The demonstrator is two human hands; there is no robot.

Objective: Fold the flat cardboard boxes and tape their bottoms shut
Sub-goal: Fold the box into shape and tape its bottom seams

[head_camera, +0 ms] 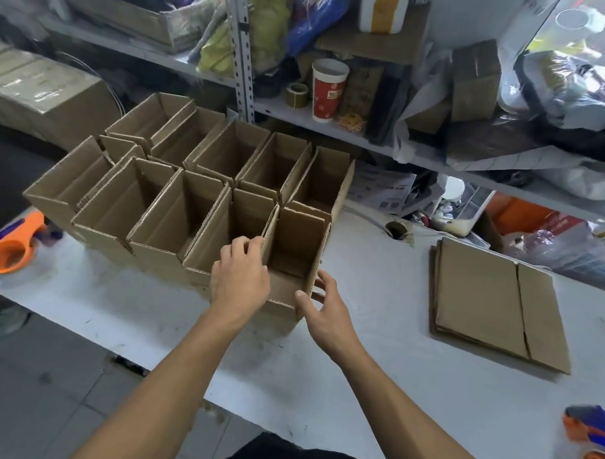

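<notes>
An upright open-topped cardboard box (295, 242) stands at the front right corner of a cluster of several folded boxes (151, 203) on the white table (375, 362). My left hand (239, 278) rests on its left wall, fingers curled over the top edge. At the box's front right corner, my right hand (322, 309) holds on, thumb on the front wall and fingers round the right wall. A stack of flat cardboard boxes (480, 297) lies to the right. An orange tape dispenser (12, 250) sits at the table's left edge, and another (592, 435) at the lower right.
A metal shelf (332, 127) crammed with bags, a red paper cup (328, 89), tape rolls and cartons runs behind the table. A white bin (463, 214) and a small tape roll (397, 229) sit at the table's back edge. The floor lies at the lower left.
</notes>
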